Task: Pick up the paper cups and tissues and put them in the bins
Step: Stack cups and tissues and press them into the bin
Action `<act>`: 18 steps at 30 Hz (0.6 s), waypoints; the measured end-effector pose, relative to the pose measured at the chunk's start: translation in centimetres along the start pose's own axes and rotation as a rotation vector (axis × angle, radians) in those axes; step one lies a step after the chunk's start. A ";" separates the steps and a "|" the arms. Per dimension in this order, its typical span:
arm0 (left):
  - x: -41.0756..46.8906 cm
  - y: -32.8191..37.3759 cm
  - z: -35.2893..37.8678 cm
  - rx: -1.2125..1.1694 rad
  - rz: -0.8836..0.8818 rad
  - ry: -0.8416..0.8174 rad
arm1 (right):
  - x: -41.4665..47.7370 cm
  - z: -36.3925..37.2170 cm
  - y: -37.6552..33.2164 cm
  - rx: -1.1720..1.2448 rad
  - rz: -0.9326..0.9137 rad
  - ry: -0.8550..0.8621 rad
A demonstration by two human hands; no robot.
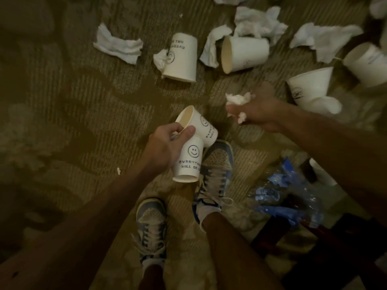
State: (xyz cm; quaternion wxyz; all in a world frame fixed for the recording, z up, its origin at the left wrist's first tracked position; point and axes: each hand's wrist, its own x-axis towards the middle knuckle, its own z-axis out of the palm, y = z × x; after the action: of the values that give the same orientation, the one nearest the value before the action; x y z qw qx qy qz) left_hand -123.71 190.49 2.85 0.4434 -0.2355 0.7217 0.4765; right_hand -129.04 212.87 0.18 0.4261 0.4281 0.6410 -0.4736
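Observation:
My left hand (167, 143) grips two white paper cups with smiley prints by their rims: one hangs mouth up (188, 164), the other (200, 124) tilts up and to the right. My right hand (259, 114) holds a crumpled white tissue (238, 99) above the carpet. Several more cups lie tipped on the floor beyond, such as a cup (182, 57), a second cup (245, 53) and a third cup (312, 88). Crumpled tissues lie among them, one tissue at the left (119, 46) and another tissue at the top (257, 21).
My two sneakers (215, 174) (151, 231) stand on the patterned brown carpet (83, 122). A blue and clear plastic bag (282, 197) lies crumpled at the right, beside a dark object (335, 248) at the lower right.

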 end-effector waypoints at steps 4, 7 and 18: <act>-3.8 6.1 -1.1 0.045 0.068 -0.106 | -7.4 -2.5 -2.8 0.323 0.084 -0.244; -6.8 13.8 -2.0 0.145 0.166 -0.262 | -13.7 -5.9 -6.2 0.561 0.114 -0.362; -13.3 36.4 -1.0 0.420 0.390 -0.423 | -29.7 -17.9 -12.6 0.729 0.004 -0.096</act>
State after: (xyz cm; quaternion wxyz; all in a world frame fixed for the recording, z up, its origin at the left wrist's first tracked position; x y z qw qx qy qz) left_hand -145.33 204.34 31.91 0.5226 0.1069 0.7275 0.4315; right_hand -135.52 223.65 34.84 0.2760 0.5304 0.4088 -0.6895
